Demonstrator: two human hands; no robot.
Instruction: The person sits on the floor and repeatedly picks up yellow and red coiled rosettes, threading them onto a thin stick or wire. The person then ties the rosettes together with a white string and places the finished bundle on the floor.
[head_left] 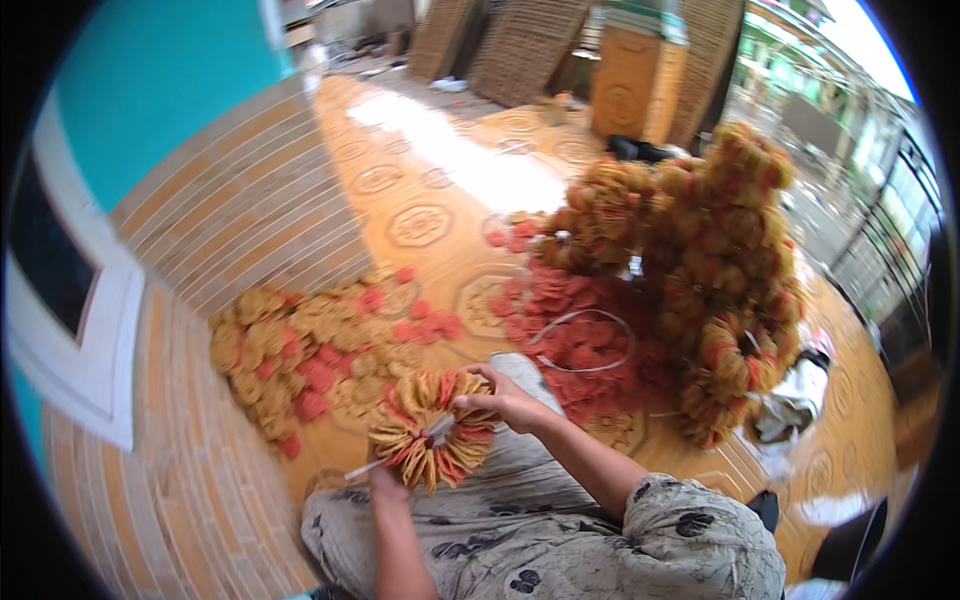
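I hold a round bundle of yellow and red disc-shaped crackers (432, 430) threaded on a pale strap above my lap. My left hand (388, 487) grips the bundle from below, where the strap end sticks out to the left. My right hand (507, 402) pinches the bundle's upper right side. Loose yellow and red crackers (300, 355) lie spread on the patterned floor to the left of the bundle.
A heap of red crackers (585, 335) with a pale strap loop lies ahead on the right. A tall pile of finished cracker bundles (715, 270) rises beyond it. A tiled wall (240, 210) runs along the left. Woven trays (520, 40) lean at the back.
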